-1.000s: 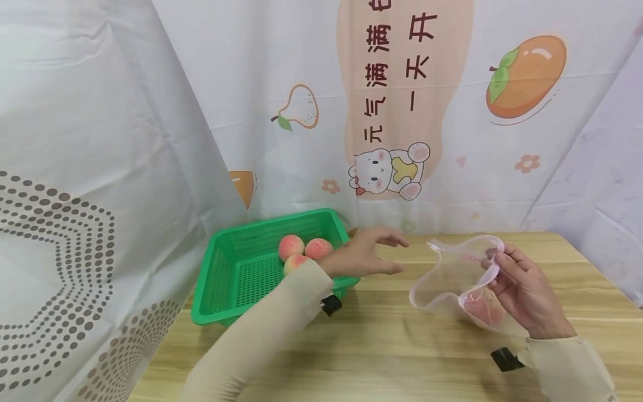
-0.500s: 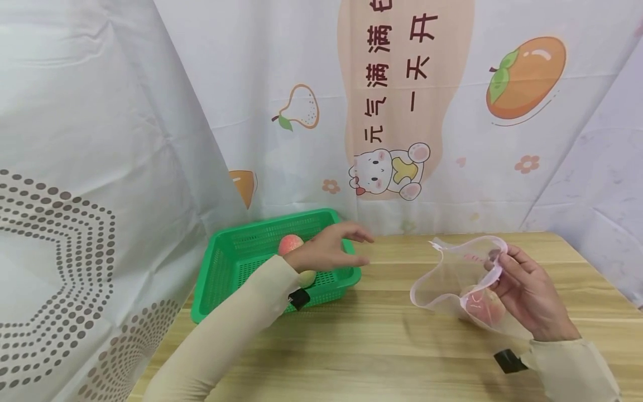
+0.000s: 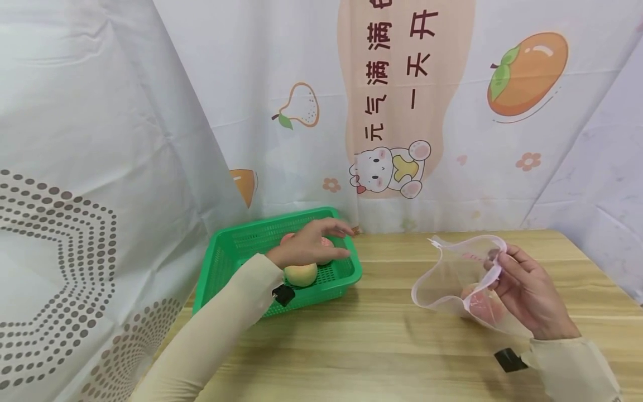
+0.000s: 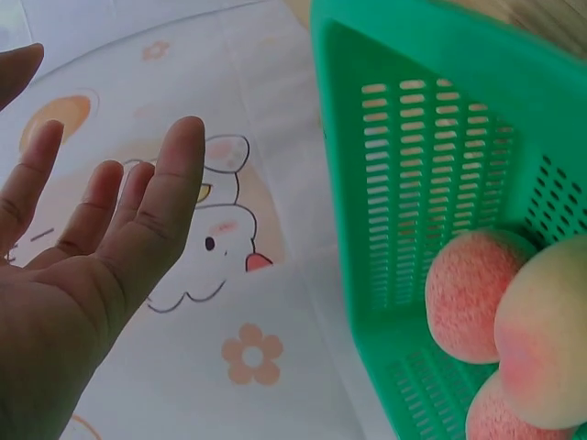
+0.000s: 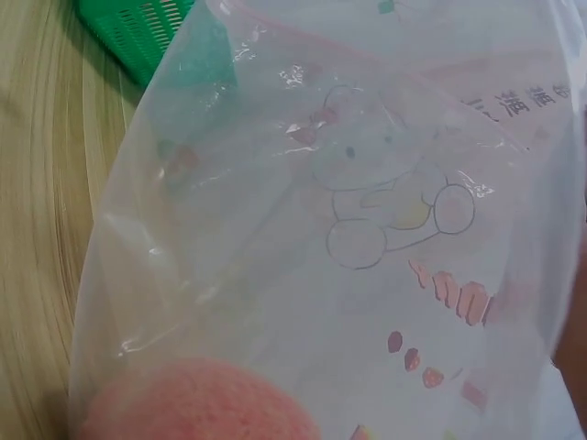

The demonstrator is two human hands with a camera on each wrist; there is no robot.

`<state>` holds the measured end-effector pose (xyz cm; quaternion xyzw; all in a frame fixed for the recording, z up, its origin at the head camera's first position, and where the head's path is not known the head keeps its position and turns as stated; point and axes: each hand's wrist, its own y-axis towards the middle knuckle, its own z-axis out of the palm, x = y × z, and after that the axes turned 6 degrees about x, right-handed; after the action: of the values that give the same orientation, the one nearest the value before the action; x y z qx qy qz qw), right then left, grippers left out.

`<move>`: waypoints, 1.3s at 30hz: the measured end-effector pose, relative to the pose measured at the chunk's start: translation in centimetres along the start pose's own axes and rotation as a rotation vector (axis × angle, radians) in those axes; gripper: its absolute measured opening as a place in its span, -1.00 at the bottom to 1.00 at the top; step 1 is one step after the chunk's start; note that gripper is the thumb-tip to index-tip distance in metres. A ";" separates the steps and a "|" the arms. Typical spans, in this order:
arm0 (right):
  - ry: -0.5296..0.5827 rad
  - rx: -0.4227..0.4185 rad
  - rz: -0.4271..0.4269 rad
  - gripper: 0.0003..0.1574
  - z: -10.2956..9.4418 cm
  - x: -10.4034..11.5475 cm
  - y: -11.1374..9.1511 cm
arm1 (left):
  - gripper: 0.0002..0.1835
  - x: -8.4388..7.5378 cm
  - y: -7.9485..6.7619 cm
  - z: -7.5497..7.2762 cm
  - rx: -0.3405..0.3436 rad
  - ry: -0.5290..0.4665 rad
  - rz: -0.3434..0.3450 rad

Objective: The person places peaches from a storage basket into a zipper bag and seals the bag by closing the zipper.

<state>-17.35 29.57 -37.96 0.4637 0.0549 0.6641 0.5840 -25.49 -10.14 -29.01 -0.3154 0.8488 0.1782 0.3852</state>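
Observation:
My left hand (image 3: 312, 244) hovers over the green plastic basket (image 3: 349, 254), fingers spread and holding nothing. Beneath it lie several peaches; a yellowish peach (image 3: 301, 274) shows clearly, while the hand partly covers the pink ones. In the left wrist view, a speckled red peach (image 4: 470, 293) and a paler peach (image 4: 550, 339) rest apart from the left hand (image 4: 101, 247). On the right, my right hand (image 3: 534, 293) pinches the pink-edged rim of a clear zip bag (image 3: 442, 276), its mouth gaping. Inside the bag sits a pink peach (image 5: 202, 403), seen through the plastic.
A wooden table (image 3: 387, 340) carries the basket and the bag, with bare wood between them. Behind it hangs a printed curtain (image 3: 311, 167); another patterned cloth (image 3: 100, 111) hangs along the left side.
My left hand has moved left, from beyond the basket's right edge to above the peaches, without taking any. The right hand and the bag have hardly moved.

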 end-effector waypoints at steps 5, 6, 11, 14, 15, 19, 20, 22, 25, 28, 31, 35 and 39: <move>0.005 0.018 0.012 -0.47 0.0 0.1 0.2 | -0.58 0.4 -0.7 -0.9 -0.011 -0.033 -0.038; 0.009 0.024 0.013 -0.47 0.0 0.2 0.2 | -0.58 0.5 -0.9 -1.1 -0.012 -0.029 -0.037; 0.011 0.030 0.020 -0.46 0.1 0.2 0.3 | -0.60 1.5 -1.7 -1.9 -0.019 -0.003 -0.046; -0.004 0.006 0.025 -0.47 0.2 0.3 0.3 | -0.60 2.0 -2.1 -2.3 -0.020 0.008 -0.049; -0.009 -0.002 0.027 -0.47 0.2 0.3 0.3 | -0.60 2.2 -2.2 -2.4 -0.020 0.008 -0.052; -0.012 -0.013 0.022 -0.48 0.3 0.3 0.1 | -0.60 2.7 -2.5 -2.7 -0.022 0.004 -0.068; -0.006 -0.009 0.020 -0.47 0.2 0.3 0.1 | -0.59 2.8 -2.6 -2.8 -0.023 0.001 -0.075; -0.001 -0.002 0.020 -0.47 0.3 0.3 0.0 | -0.60 3.1 -2.7 -2.8 -0.027 -0.001 -0.086; -0.015 -0.019 0.022 -0.47 0.3 0.4 0.0 | -0.60 3.4 -2.9 -2.9 -0.044 -0.020 -0.108; -0.041 -0.042 0.023 -0.48 0.4 0.4 0.0 | -0.61 3.7 -3.0 -2.9 -0.069 -0.056 -0.128; -0.046 -0.052 0.022 -0.47 0.5 0.4 -0.1 | -0.60 4.0 -3.2 -3.0 -0.084 -0.089 -0.133; -0.047 -0.061 0.025 -0.47 0.5 0.5 -0.2 | -0.58 4.6 -3.5 -3.3 -0.073 -0.147 -0.134; -0.059 -0.066 0.029 -0.48 0.5 0.5 -0.2 | -0.57 5.2 -3.7 -3.6 -0.071 -0.176 -0.139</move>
<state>-16.78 29.75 -37.52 0.4641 0.0088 0.6601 0.5906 -27.53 -16.92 -30.96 -0.3702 0.7809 0.2078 0.4583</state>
